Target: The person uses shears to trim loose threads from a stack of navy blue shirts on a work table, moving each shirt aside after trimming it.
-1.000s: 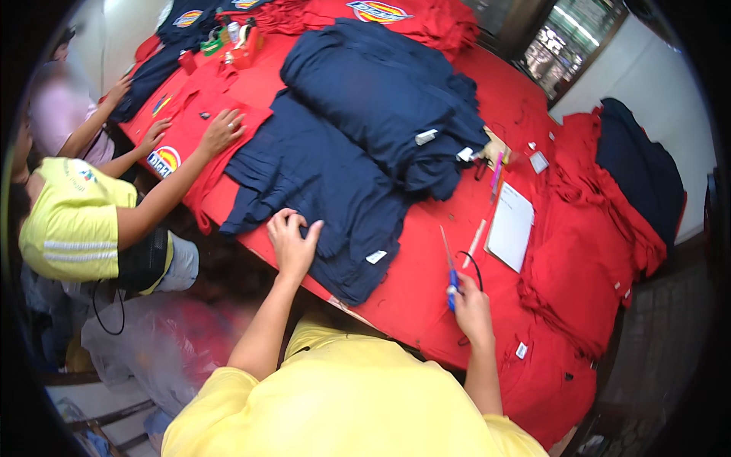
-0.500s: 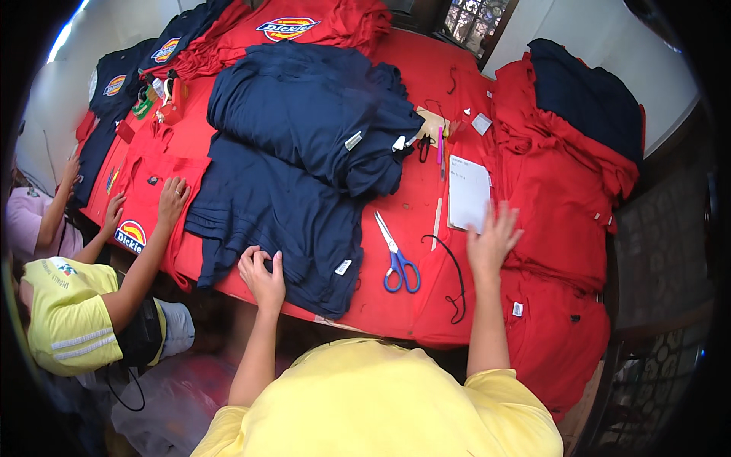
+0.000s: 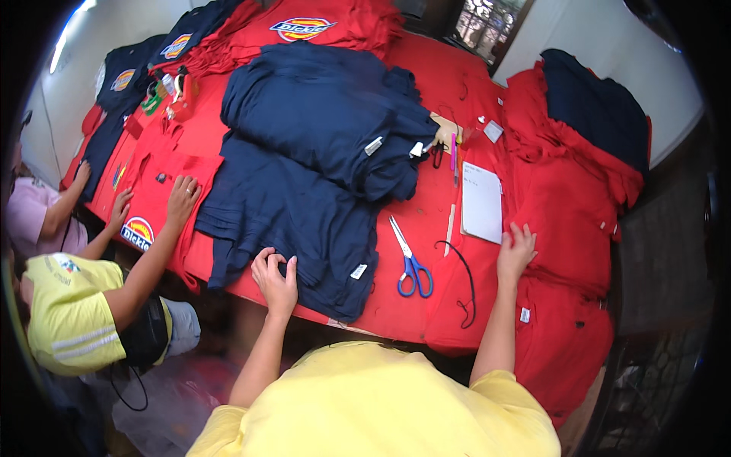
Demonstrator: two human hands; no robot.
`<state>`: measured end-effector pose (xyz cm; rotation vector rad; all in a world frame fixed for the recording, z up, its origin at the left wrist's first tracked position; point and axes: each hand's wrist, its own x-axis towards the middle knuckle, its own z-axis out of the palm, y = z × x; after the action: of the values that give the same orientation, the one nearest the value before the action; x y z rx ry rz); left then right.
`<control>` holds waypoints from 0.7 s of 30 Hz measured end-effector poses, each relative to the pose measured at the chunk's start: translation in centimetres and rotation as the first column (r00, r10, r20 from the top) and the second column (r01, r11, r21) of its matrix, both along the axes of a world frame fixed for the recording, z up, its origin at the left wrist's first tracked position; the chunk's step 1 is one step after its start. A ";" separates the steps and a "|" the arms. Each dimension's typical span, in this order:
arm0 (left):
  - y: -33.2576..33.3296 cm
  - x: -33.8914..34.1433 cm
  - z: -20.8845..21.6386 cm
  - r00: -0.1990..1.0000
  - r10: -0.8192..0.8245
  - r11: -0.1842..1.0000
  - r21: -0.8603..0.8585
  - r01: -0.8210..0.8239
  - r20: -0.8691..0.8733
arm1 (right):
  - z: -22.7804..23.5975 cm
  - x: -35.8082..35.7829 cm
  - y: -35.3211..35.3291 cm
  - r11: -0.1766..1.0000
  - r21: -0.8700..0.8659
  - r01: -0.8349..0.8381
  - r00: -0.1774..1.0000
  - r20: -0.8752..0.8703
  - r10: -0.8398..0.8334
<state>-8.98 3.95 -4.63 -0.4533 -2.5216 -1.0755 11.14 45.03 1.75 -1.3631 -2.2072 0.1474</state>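
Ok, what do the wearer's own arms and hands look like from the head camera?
Both forearms are bare, coming out of a yellow short-sleeved shirt. The left hand and right hand wear no gloves; no watch, ring or bracelet shows on either.

One pair of blue-handled scissors point(image 3: 411, 263), one white notepad point(image 3: 482, 202), one black cord point(image 3: 463, 280), two pens point(image 3: 454, 156)

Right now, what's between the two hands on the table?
Head view: blue-handled scissors and a black cord lie on red cloth between left hand and right hand.
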 end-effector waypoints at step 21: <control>-0.3 0.2 0.2 1.000 0.007 0.998 0.057 -0.007 0.007 | 24.7 -4.0 -26.7 -0.053 0.998 0.022 -0.757 0.052 0.651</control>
<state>-8.78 3.63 -4.38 -0.4252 -2.4896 -1.1455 7.15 18.31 26.43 1.2140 -0.8348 0.6918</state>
